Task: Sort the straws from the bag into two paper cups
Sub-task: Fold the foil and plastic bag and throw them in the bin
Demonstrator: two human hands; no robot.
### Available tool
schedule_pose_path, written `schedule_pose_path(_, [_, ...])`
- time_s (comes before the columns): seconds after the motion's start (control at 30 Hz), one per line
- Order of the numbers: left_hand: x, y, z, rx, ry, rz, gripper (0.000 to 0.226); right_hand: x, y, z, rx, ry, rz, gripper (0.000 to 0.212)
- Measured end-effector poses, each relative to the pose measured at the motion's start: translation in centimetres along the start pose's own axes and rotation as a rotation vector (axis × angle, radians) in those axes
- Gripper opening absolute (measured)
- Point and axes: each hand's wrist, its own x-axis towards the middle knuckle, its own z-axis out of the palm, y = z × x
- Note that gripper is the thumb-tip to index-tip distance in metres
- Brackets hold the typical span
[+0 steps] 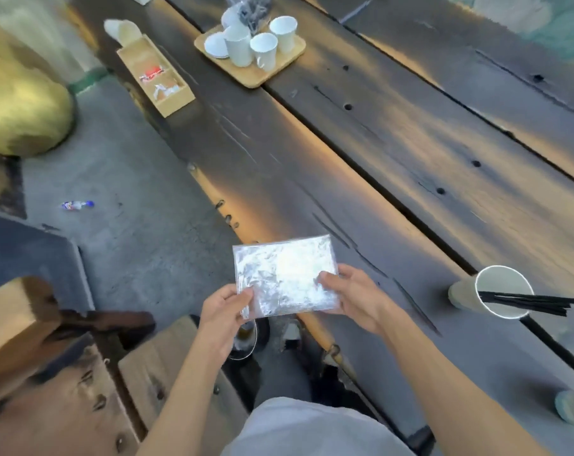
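Figure: sorting straws, view from the head, described outward from the bag. Both hands grasp a clear plastic bag (284, 276) held flat above the near edge of the dark wooden surface (394, 166); the left hand (221, 315) pinches its near-left corner between thumb and fingers, and the right hand (354, 296) pinches its near-right edge likewise. The bag appears thin, crinkled and glossy; whether any straws remain inside cannot be told through the glare. Judged from this, it will be very light, limp and somewhat slippery, so a two-point pinch at the edges suits it, and the mouth should be spread before anything is drawn out. To the right of the bag, well apart from it, a paper cup (496, 292) stands on the surface holding a bundle of thin black straws (525, 302) that lean over its rim; these look light, slender and easily bent, best taken mid-length. Far beyond the bag, a wooden tray (249, 74) carries several white paper cups (264, 49), and left of the tray sits a small wooden box (155, 75).
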Motion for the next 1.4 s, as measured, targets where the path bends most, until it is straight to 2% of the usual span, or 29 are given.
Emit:
schedule_pose_path(0.07, [-1.0, -1.7, -1.8, -0.124, 0.102, -0.007, 0.010, 0.5, 1.2, 2.1, -0.142, 0.010, 0.064, 0.036])
schedule_pose_path(0.23, [-2.3, -7.4, -6.0, -0.194, 0.260, -0.133, 0.014, 2.7, 3.6, 7.7, -0.315, 0.126, 0.003, 0.015])
schedule_pose_path(0.33, [-2.1, -11.2, -8.4, -0.343, 0.331, -0.168, 0.009, 5.2, 5.9, 11.0, -0.382, 0.138, 0.024, 0.007])
schedule_pose_path(0.4, [-1.1, -13.9, -10.0, -0.476, 0.364, -0.200, 0.004, 7.8, 8.2, 12.9, -0.432, 0.156, 0.045, 0.010])
schedule_pose_path(0.47, [0.4, -16.6, -11.3, -0.563, 0.378, -0.233, 0.009, 10.7, 10.9, 14.4, -0.488, 0.187, 0.068, 0.015])
schedule_pose_path(0.7, [7.2, -27.5, -13.6, -0.740, 0.542, -0.468, 0.013, 21.1, 21.4, 14.3, -0.679, 0.325, 0.162, 0.009])
schedule_pose_path(0.87, [13.8, -34.7, -12.7, -0.881, 0.586, -0.616, 0.005, 29.7, 26.7, 12.4, -0.725, 0.380, 0.210, 0.010])
schedule_pose_path(1.13, [22.2, -41.5, -12.1, -0.928, 0.581, -0.696, 0.009, 41.2, 32.0, 11.4, -0.937, 0.302, 0.203, 0.018])
schedule_pose_path(1.4, [27.4, -44.7, -12.4, -0.966, 0.613, -0.745, 0.020, 48.5, 35.2, 12.8, -1.116, 0.185, 0.175, 0.022])
